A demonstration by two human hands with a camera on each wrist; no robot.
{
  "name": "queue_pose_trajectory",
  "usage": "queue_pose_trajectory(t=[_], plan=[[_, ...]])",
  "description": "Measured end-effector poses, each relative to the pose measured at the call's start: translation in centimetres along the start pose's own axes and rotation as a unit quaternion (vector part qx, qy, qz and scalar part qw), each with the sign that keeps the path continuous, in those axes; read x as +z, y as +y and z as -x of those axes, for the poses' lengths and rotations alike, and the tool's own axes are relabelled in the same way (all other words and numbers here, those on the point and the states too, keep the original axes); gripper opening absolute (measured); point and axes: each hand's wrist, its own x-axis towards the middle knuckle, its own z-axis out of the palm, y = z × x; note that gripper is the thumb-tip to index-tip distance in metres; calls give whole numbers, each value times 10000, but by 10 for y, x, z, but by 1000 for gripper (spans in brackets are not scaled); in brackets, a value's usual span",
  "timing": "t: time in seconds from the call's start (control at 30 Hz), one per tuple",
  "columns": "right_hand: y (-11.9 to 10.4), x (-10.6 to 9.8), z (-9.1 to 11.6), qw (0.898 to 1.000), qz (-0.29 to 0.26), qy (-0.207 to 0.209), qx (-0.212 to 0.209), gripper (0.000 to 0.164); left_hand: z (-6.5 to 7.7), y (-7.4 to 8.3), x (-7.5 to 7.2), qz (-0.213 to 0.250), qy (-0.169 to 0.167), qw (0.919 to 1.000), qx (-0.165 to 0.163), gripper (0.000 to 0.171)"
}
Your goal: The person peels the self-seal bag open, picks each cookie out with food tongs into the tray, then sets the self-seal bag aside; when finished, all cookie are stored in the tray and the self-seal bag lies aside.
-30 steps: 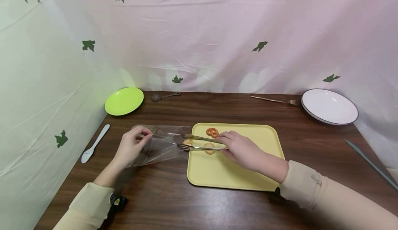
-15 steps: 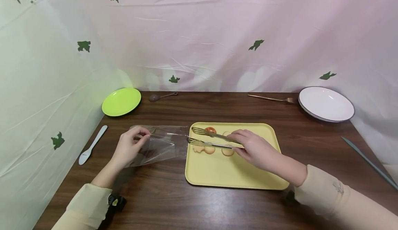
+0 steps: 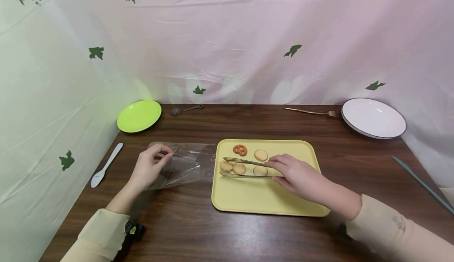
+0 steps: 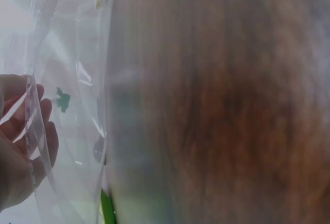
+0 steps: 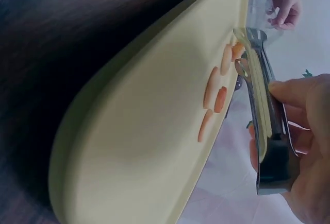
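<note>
My left hand [image 3: 149,165] pinches the edge of a clear plastic bag [image 3: 193,163], which lies left of the yellow tray [image 3: 262,201] with its far end by the tray's rim. Metal tongs [image 3: 248,161] are gripped in my right hand [image 3: 299,177], low over the tray with their arms spread. Between those arms, in the head view, are a flower-shaped cookie [image 3: 226,166] and a round cookie [image 3: 239,169]. Another round cookie [image 3: 260,170] lies nearer the hand. Behind the tongs are a pretzel [image 3: 240,150] and one more round cookie [image 3: 261,155].
A green plate [image 3: 139,116] and a brown spoon [image 3: 186,110] are at the back left, a white spoon [image 3: 106,165] at the left edge. At the back right lie a copper fork [image 3: 308,112] and a white dish [image 3: 374,118]. A grey-green knife [image 3: 422,184] lies along the right side.
The tongs have drawn back rightward from the bag's mouth and come down around the cookies at the tray's left side. My left hand keeps its place on the bag.
</note>
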Motion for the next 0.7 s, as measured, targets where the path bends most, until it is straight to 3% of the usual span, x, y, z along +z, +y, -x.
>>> queue_pose_trajectory(t=[0.17,0.4,0.7], plan=[[1,4,0,9997,-83,216,89,35,-1,0,0,62,3,10000,22,3],[9,-6,6,9965,-550,197,599,27,-1,2,0,48,-43,10000,-42,3],[39,-33,52,9878,-635,634,1275,35,0,2,-1,-16,-36,10000,-42,3]])
